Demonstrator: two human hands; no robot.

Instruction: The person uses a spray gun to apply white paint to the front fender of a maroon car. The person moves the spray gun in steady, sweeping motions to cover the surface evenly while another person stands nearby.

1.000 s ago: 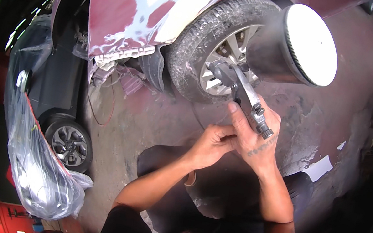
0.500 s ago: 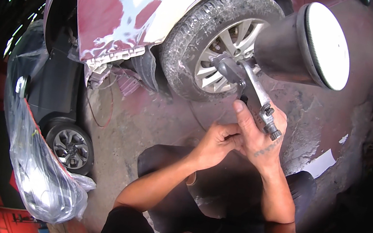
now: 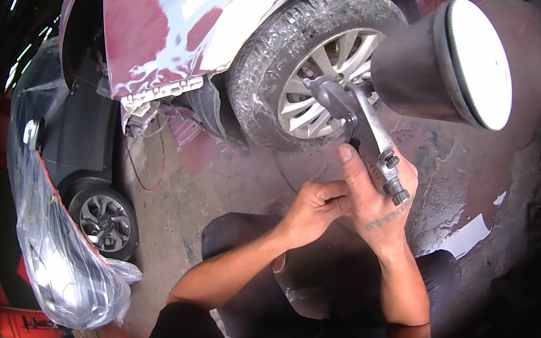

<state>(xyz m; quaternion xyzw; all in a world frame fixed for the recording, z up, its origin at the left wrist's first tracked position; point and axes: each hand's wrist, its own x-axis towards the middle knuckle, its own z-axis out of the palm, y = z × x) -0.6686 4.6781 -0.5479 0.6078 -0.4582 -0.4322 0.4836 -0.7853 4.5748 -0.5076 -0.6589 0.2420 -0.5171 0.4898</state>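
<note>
Spray gun (image 3: 367,131): a metal body held up in front of the car wheel (image 3: 310,70), its long axis running from lower right to upper left; the nozzle end points up-left toward the wheel, the knobbed rear end down-right.
Cup (image 3: 448,59): a grey paint cup with a white lid sits on the gun's upper right side, lid facing right.
Right hand (image 3: 377,202): closed around the gun's handle, thumb lying up along the body.
Left hand (image 3: 310,206): curled, pressed against the right hand just below the gun; whether it touches the gun itself cannot be told.
Hidden: the handle and trigger are covered by the fingers; the nozzle tip is hard to make out against the wheel spokes.
Surroundings: a maroon fender (image 3: 160,19) with sanded patches up left; a plastic-wrapped dark car (image 3: 76,161) at left; concrete floor (image 3: 214,174) beneath.
</note>
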